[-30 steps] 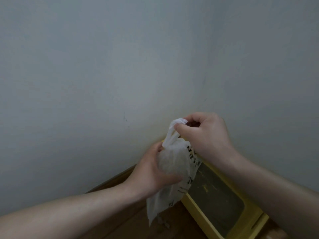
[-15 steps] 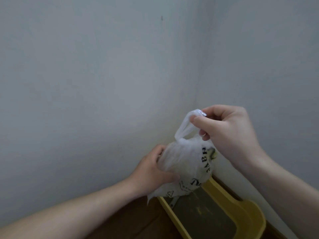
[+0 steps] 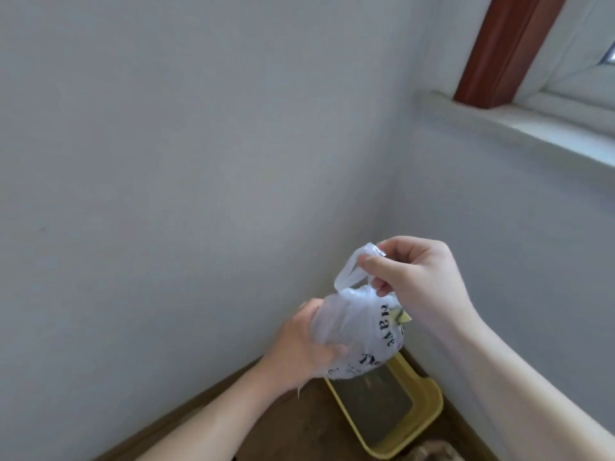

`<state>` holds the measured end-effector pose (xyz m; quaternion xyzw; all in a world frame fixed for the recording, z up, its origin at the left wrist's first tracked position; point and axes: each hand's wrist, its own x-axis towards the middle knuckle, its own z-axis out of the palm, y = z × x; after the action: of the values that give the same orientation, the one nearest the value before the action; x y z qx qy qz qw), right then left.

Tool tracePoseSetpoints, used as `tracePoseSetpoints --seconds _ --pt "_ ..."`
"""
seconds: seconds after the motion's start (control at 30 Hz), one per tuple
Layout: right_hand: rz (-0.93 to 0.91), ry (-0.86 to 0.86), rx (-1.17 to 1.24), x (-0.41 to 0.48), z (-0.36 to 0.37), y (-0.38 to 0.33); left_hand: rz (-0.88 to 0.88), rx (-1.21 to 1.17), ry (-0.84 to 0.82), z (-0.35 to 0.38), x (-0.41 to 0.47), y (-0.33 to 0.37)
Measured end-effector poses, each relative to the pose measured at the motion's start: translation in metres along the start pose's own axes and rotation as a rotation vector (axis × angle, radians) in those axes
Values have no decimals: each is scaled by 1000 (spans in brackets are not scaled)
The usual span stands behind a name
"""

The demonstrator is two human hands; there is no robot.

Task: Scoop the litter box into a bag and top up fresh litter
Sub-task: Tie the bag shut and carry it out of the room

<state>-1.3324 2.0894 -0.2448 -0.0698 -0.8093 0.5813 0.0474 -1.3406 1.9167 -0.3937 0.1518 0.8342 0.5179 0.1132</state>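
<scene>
A thin white plastic bag with dark lettering [image 3: 361, 331] hangs in the air above the yellow rectangular plastic litter box [image 3: 424, 405] in the wall corner. The right hand [image 3: 421, 281] pinches its looped handle; the left hand [image 3: 301, 347] is clasped around its bunched body. A grey windowsill [image 3: 519, 128] juts out at upper right.

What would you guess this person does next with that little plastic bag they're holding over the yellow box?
Probably pull the handle loop through to tie it shut. The right hand pinches the white plastic bag by its loop, the left hand cups its bunched body, and it already hangs clear above the yellow litter box.
</scene>
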Motion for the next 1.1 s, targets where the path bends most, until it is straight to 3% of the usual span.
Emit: tracePoseSetpoints --seconds 0.27,0.53,0.73,1.1 --pt "32 -236 -60 -57 -34 -156 -147 227 125 -76 -91 135" --pt "-81 -540 -88 -119 -41 -259 -333 61 461 -107 -205 236" --pt "-134 -755 -31 -169 -11 -314 -423 -170 759 -125 -290 264" --pt "-220 -1056 50 -292 113 -379 -538 -230 1137 -175 -458 256"
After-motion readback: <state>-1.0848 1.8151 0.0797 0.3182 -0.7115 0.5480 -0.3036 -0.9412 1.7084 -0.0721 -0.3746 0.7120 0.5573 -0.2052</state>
